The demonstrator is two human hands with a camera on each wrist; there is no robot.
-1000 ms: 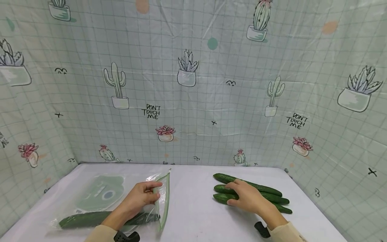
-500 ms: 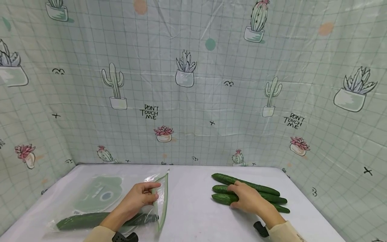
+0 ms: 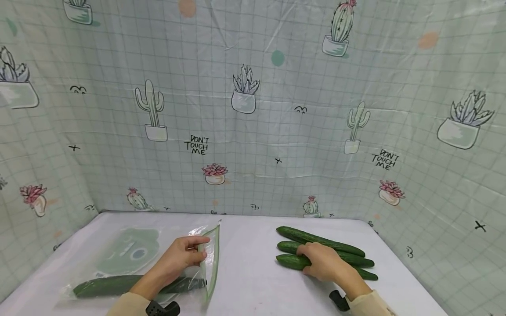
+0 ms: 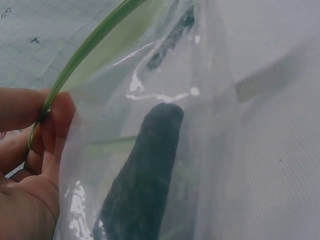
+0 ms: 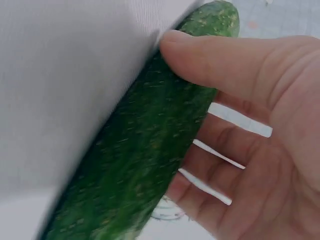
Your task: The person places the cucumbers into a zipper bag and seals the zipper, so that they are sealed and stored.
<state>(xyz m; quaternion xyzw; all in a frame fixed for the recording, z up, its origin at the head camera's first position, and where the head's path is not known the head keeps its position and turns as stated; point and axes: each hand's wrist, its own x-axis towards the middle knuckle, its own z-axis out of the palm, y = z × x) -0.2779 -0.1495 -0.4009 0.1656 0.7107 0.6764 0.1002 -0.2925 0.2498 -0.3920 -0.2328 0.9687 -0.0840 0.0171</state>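
Note:
A clear zip bag with a green-edged mouth lies at the left, and one cucumber is inside it. My left hand pinches the bag near its mouth; the left wrist view has the green strip running between finger and thumb. At the right, three cucumbers lie side by side. The nearest cucumber is gripped by my right hand, the thumb on one side and the fingers on the other. Beyond it lie the middle cucumber and the far cucumber.
Everything lies on a white-covered table. Behind it and on both sides hangs a grid-patterned curtain printed with cacti. Dark wrist straps show below the hands.
My right hand has come lower and nearer, its fingers and thumb settling around the nearest cucumber. The left hand stays at the bag's mouth.

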